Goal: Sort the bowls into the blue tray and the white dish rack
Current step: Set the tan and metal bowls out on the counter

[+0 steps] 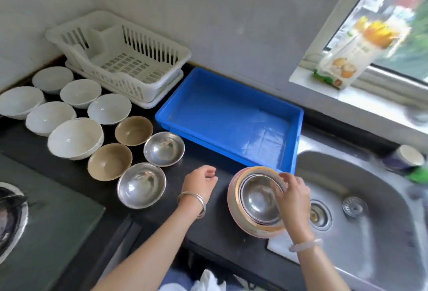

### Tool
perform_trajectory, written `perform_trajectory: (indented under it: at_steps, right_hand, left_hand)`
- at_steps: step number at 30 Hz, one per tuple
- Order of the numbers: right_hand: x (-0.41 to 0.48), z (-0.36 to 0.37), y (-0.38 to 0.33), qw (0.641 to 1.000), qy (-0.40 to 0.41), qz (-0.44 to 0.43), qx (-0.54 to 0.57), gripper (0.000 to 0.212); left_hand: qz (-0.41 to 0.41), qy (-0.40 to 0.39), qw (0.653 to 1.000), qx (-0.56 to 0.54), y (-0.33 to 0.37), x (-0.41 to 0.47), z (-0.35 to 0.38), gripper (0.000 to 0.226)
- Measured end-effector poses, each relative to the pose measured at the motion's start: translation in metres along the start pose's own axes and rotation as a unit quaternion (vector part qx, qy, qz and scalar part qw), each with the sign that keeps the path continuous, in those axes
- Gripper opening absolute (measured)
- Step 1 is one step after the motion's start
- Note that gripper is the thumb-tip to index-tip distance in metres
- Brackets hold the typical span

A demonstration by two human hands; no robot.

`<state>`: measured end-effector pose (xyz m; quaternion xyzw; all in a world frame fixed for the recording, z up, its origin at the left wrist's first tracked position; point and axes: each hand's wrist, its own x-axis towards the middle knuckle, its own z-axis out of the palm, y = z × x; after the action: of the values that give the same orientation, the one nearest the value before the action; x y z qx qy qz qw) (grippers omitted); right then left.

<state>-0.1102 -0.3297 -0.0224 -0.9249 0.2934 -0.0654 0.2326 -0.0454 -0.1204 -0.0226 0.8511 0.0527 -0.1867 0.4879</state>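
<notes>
While the left hand [200, 183] was held loosely curled and empty, the nested bowls [254, 200] were pinched at the rim by the right hand [294, 200].

Both bare forearms reach in from the near edge, angled toward the far side. The left hand [200, 182] sits left of centre, palm down, fingers loosely curled inward and holding nothing; a silver bangle [192, 202] circles its wrist. The right hand [293, 200] is to the right and slightly nearer, wrist bent, thumb and fingertips [284, 180] curled over the right rim of the nested bowls [254, 200], which tilt in its grip. A pale bangle [305, 244] rings the right wrist.
</notes>
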Motion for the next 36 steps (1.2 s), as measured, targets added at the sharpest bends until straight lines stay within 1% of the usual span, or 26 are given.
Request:
perform_trajectory:
  at_steps: [3, 4, 6, 9, 14, 17, 20, 25, 27, 31, 36]
  right_hand:
    - [-0.009, -0.001, 0.027, 0.996, -0.011, 0.080, -0.029, 0.053]
    - [-0.011, 0.001, 0.032, 0.994, -0.018, 0.103, -0.024, 0.057]
    - [-0.013, 0.004, 0.037, 0.992, -0.026, 0.123, -0.008, 0.059]
    - [-0.012, 0.007, 0.037, 0.990, -0.031, 0.137, 0.016, 0.053]
    - [-0.009, 0.008, 0.038, 0.990, -0.032, 0.135, 0.002, 0.025]
    - [-0.008, 0.005, 0.040, 0.991, -0.030, 0.128, -0.006, 0.018]
    - [-0.007, 0.003, 0.040, 0.993, -0.032, 0.114, -0.018, 0.017]
    - [-0.009, -0.002, 0.039, 0.996, -0.011, 0.088, -0.030, 0.031]
    - [-0.010, -0.004, 0.038, 0.995, -0.006, 0.090, -0.032, 0.028]
    - [-0.009, -0.009, 0.037, 0.995, 0.010, 0.094, -0.041, 0.012]
    - [-0.006, -0.020, 0.035, 0.994, 0.046, 0.099, -0.011, 0.012]
  left_hand:
    - [0.019, -0.042, 0.999, 0.024, 0.018, -0.001, 0.031, 0.035]
    - [0.026, -0.053, 0.998, 0.031, 0.022, -0.001, 0.039, 0.038]
    - [0.038, -0.069, 0.996, 0.043, 0.029, 0.001, 0.053, 0.042]
    - [0.044, -0.074, 0.995, 0.055, 0.033, 0.004, 0.068, 0.038]
    - [0.049, -0.081, 0.990, 0.105, 0.028, 0.008, 0.078, 0.044]
    - [0.056, -0.083, 0.989, 0.113, 0.025, 0.010, 0.079, 0.044]
    - [0.063, -0.076, 0.988, 0.118, 0.023, 0.011, 0.079, 0.036]
    - [0.065, -0.073, 0.987, 0.124, 0.023, 0.010, 0.080, 0.031]
    - [0.064, -0.073, 0.987, 0.125, 0.023, 0.010, 0.080, 0.031]
    - [0.062, -0.068, 0.987, 0.130, 0.021, 0.011, 0.081, 0.032]
    - [0.059, -0.062, 0.986, 0.144, 0.022, 0.011, 0.083, 0.032]
